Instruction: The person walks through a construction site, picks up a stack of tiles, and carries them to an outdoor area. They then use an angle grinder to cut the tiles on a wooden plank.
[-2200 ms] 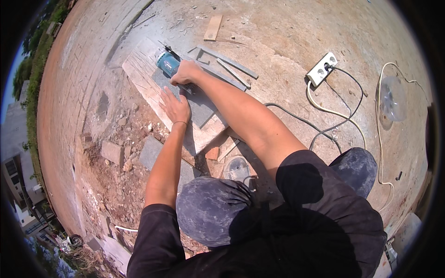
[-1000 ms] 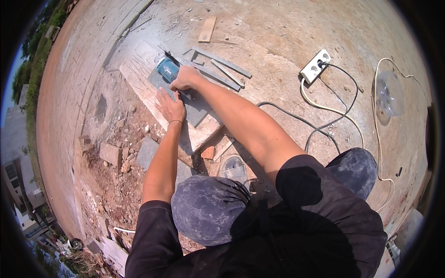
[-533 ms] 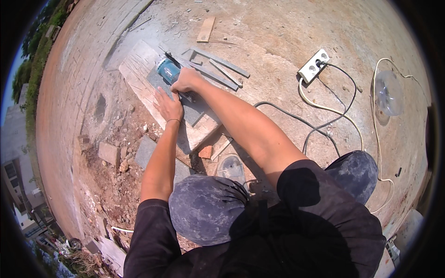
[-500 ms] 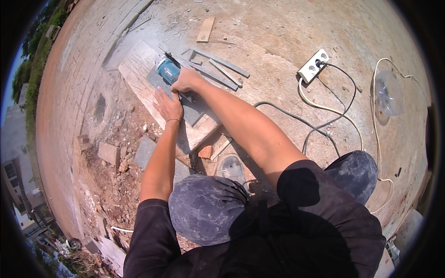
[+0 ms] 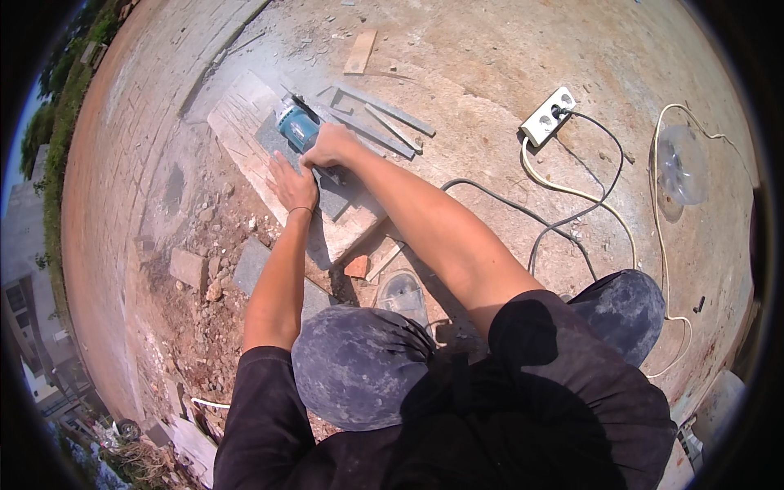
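Observation:
A teal angle grinder (image 5: 299, 128) lies low over a grey stone slab (image 5: 336, 198). My right hand (image 5: 331, 147) is wrapped round the grinder's rear end. Beside it, my left hand (image 5: 292, 183) presses flat on the slab with fingers spread, its thumb close to the right hand. The slab rests on a thick, pale, scored board (image 5: 253, 163). Where the disc meets the stone cannot be made out clearly.
Narrow grey offcut strips (image 5: 380, 135) lie right of the board, with a wooden piece (image 5: 360, 52) beyond. A white power strip (image 5: 549, 117) has a black cable (image 5: 616, 143) plugged in. Rubble and a block (image 5: 189, 267) lie left. A clear plastic container (image 5: 683, 163) stands far right.
The grinder has come back slightly toward me along the slab, with my right hand still round it. My left hand stays flat on the slab. The whole view has shifted a little.

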Demonstrator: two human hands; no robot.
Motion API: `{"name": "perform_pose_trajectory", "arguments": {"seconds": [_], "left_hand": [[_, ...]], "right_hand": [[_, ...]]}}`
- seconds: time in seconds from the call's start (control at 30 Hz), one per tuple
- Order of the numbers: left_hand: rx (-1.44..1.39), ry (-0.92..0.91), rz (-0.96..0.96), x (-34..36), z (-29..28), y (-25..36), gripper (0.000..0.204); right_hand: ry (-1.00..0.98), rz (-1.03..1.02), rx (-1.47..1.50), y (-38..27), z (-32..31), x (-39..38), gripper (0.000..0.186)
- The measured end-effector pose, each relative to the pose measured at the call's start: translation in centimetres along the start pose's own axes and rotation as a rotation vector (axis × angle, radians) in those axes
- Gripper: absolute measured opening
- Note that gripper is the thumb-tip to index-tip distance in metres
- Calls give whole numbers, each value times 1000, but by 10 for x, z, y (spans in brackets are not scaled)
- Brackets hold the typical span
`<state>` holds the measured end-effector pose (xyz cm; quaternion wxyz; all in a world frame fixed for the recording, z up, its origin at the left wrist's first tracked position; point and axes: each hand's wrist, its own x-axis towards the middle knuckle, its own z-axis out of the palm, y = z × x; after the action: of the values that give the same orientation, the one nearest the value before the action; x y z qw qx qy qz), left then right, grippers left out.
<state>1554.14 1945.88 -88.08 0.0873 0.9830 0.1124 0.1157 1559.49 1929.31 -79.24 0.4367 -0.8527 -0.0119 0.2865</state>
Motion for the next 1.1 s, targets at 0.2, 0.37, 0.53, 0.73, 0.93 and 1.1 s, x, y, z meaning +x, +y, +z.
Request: {"name": "perform_pose_trajectory", "arguments": {"seconds": [0.2, 0.37, 0.53, 0.73, 0.93, 1.1], "left_hand": [[10, -3, -6, -1, 1, 0, 70], [7, 3, -18, 0, 1, -1, 71], [-11, 13, -23, -1, -1, 1, 71], [-13, 6, -26, -2, -2, 1, 71], [-12, 2, -30, -2, -1, -1, 71], [-15, 3, -32, -2, 0, -4, 71]], "right_hand": [[6, 4, 16, 5, 3, -4, 75], [6, -2, 35, 7, 3, -10, 75], [16, -4, 32, 10, 3, -16, 77], [-18, 19, 21, 13, 3, -20, 77], [-16, 18, 6, 16, 2, -27, 73], [63, -30, 3, 19, 6, -31, 72]]}}
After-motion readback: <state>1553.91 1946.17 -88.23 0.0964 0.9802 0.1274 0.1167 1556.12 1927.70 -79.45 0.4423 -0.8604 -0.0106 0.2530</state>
